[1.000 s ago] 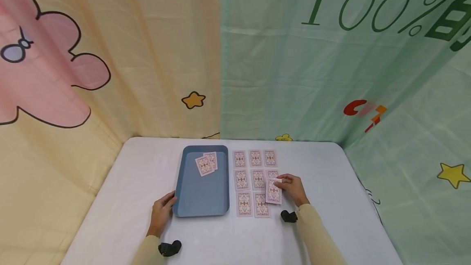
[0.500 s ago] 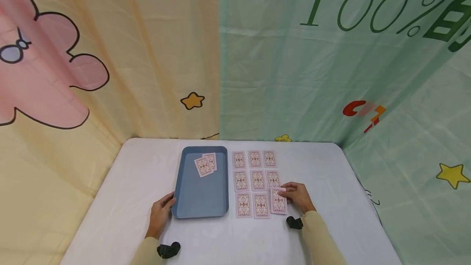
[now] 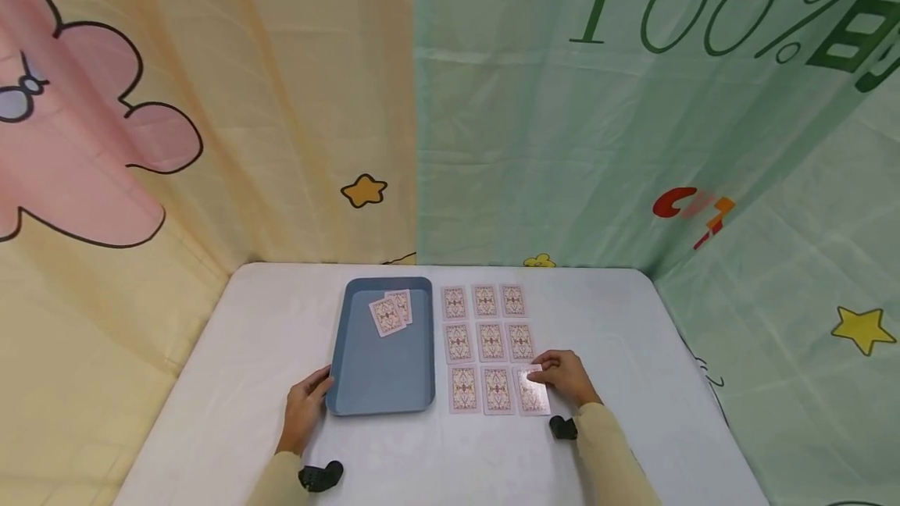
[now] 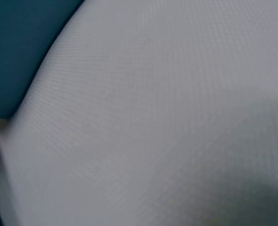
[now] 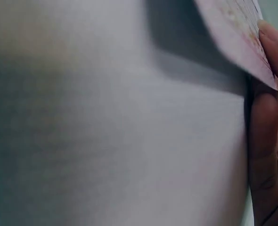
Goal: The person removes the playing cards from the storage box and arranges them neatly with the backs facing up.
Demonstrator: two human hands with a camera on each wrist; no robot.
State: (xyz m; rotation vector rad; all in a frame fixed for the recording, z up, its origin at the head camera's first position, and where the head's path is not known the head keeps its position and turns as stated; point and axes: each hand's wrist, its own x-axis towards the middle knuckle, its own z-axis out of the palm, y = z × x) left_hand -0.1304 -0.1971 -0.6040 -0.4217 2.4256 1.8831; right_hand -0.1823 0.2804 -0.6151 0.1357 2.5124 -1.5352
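Observation:
My right hand [image 3: 565,375] pinches a playing card [image 3: 532,397] by its upper right part, thumb on the patterned back. This card lies at the near right corner of a grid of face-down cards and catches the light. In the right wrist view the card [image 5: 238,42] is tilted over the white cloth, casting a shadow, with a finger [image 5: 264,136] beneath its corner. My left hand [image 3: 304,410] holds the left edge of a blue-grey tray [image 3: 383,381]. Two overlapping playing cards [image 3: 387,317] lie face down in the tray's far part. Left-hand fingers are out of the left wrist view.
Rows of face-down cards [image 3: 491,342] stand right of the tray, with pink patterned backs. A white cloth [image 3: 598,311] covers the table. Printed curtains [image 3: 527,139] hang behind and at both sides. A black wrist device [image 3: 321,477] sits at each sleeve.
My right hand has drawn the playing card toward the near right and lowered it into the near row's right end. The middle-row card it overlapped now shows fully. My left hand stays at the tray.

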